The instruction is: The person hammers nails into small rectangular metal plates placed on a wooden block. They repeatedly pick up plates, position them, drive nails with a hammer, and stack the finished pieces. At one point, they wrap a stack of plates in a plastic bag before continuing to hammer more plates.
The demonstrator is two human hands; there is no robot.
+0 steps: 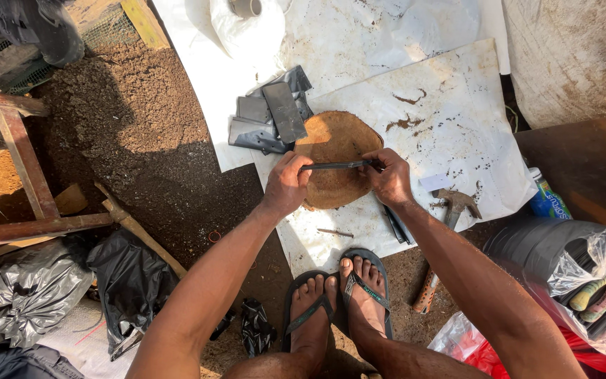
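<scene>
From my seat I see both hands meeting at the middle of the frame over a round brown wooden slab that lies on a soiled white sheet spread on the ground. The left hand and the right hand each pinch one end of a single thin dark metal strip, so each grip is clamped on it, fingers closed round the ends. The strip's long axis runs left to right across the frame, nearly level, and it sits just above the lower half of the slab; whether it touches the wood I cannot tell. Neither hand is nearer than the other, since the strip spans the gap between them. Counting: one slab, one strip in hand, and a loose pile of dark flat metal pieces touching the slab's upper left edge, perhaps five or six, overlapping too much to be sure. Two or three more dark strips lie just below the right wrist. One hammer rests to the right of that hand, its handle running down toward the lower middle. Two feet in sandals stand at the bottom centre.
</scene>
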